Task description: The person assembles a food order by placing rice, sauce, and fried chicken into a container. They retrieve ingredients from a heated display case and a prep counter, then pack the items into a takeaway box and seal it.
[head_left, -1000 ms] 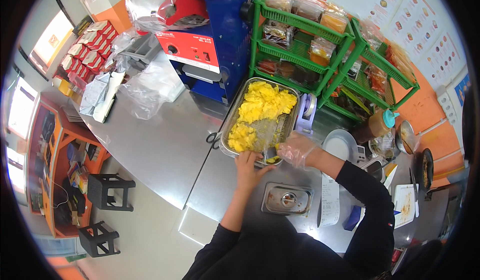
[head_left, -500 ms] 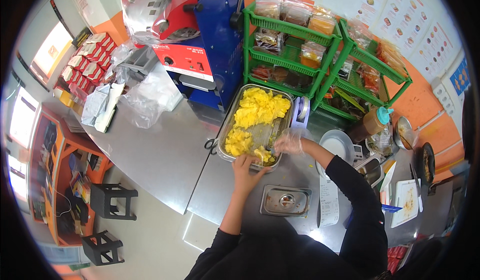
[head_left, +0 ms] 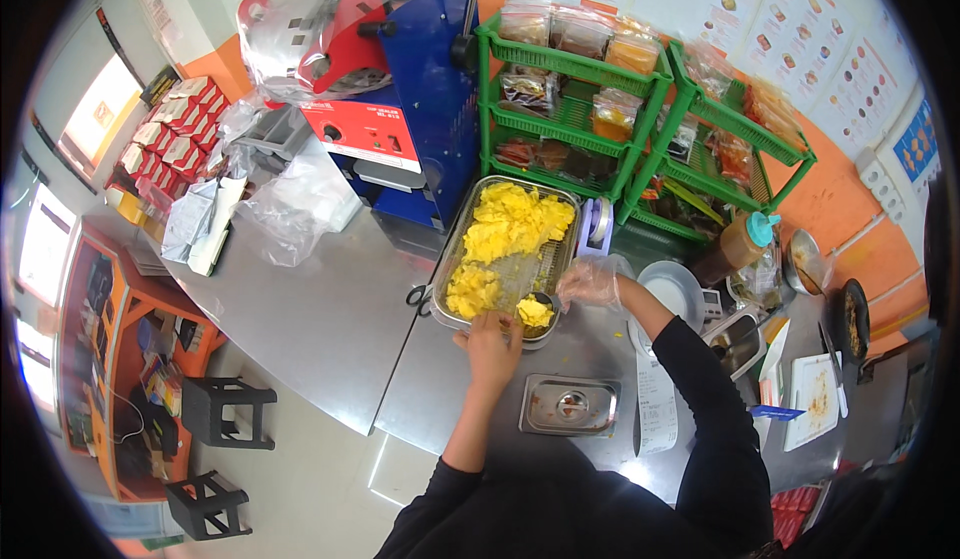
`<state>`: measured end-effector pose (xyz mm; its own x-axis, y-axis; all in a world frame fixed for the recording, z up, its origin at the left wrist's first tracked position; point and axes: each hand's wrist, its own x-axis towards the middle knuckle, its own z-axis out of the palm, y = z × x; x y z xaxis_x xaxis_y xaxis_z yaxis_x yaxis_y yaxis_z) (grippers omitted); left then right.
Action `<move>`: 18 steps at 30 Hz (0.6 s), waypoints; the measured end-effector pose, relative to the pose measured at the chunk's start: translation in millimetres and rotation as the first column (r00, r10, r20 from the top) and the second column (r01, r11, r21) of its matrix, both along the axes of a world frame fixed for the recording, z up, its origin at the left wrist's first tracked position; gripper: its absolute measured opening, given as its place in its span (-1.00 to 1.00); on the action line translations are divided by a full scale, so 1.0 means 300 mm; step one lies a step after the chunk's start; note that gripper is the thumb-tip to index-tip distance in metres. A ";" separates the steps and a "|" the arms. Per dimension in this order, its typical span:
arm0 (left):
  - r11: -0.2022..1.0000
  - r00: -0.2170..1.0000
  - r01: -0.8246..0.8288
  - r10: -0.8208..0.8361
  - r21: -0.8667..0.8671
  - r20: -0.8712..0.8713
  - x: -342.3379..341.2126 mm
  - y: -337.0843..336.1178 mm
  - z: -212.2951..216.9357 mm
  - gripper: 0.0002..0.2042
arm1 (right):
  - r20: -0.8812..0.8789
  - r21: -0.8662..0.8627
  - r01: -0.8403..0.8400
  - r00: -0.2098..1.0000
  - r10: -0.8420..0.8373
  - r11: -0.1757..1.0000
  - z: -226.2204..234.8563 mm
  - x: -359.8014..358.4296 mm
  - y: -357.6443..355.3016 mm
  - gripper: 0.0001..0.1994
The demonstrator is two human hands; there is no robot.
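The hands are apart at the near end of the tray. The bare left hand [head_left: 492,351] lies over its near rim; whether it grips or only rests there, I cannot tell. The right hand [head_left: 592,286], in a loose, crinkled clear glove, is at the right rim with fingers drawn together beside a dark, rounded scoop [head_left: 544,299]; the glove hides the exact hold. The tray [head_left: 520,274] is shiny metal, rectangular with rounded corners, and carries soft, lumpy yellow food [head_left: 520,217] at its far end and left side.

A purple tape dispenser [head_left: 595,227] stands just beside the right rim, and black scissors handles [head_left: 417,300] jut out at the left. The blue and red machine [head_left: 430,89] and green plastic racks [head_left: 575,63] wall off the far side. To the right, a round white bowl [head_left: 672,294] and a curling paper strip [head_left: 656,414] crowd the right forearm. A steel lid [head_left: 540,414] lies nearer the body. The smooth metal surface [head_left: 300,309] offers most room leftward, to its curved edge above the floor.
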<state>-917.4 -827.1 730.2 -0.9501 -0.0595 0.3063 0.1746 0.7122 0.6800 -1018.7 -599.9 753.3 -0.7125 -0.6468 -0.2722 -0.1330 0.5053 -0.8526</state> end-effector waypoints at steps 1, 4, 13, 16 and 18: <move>1.000 1.000 -0.007 0.007 -0.007 -0.009 0.003 0.001 -0.003 -0.95 | 0.014 -0.065 0.017 1.000 -0.016 0.998 0.014 0.007 0.007 -0.79; 1.000 1.000 0.003 -0.003 -0.008 -0.002 0.010 -0.001 -0.006 -0.93 | 0.096 -0.087 0.153 0.985 -0.145 0.984 0.058 0.044 0.021 -0.82; 0.998 0.989 0.061 -0.062 -0.019 -0.133 0.156 0.094 0.137 -0.91 | 0.294 -0.197 0.590 0.798 -0.527 0.783 0.260 0.389 0.160 -0.84; 0.904 0.918 0.360 -0.387 0.231 0.083 0.288 0.225 0.188 -0.88 | 0.355 -0.156 0.751 0.649 -0.673 0.642 0.424 0.644 0.272 -0.86; 0.750 0.760 0.525 -0.626 0.402 0.175 0.404 0.343 0.178 -0.86 | 0.336 -0.163 0.825 0.562 -0.756 0.541 0.477 0.837 0.355 -0.87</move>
<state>-796.2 -724.2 783.7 -0.8708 0.4842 0.0849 0.2459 0.2796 0.9281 -767.6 -493.5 896.4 -0.9180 0.0878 -0.3867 0.3923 0.0594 -0.9179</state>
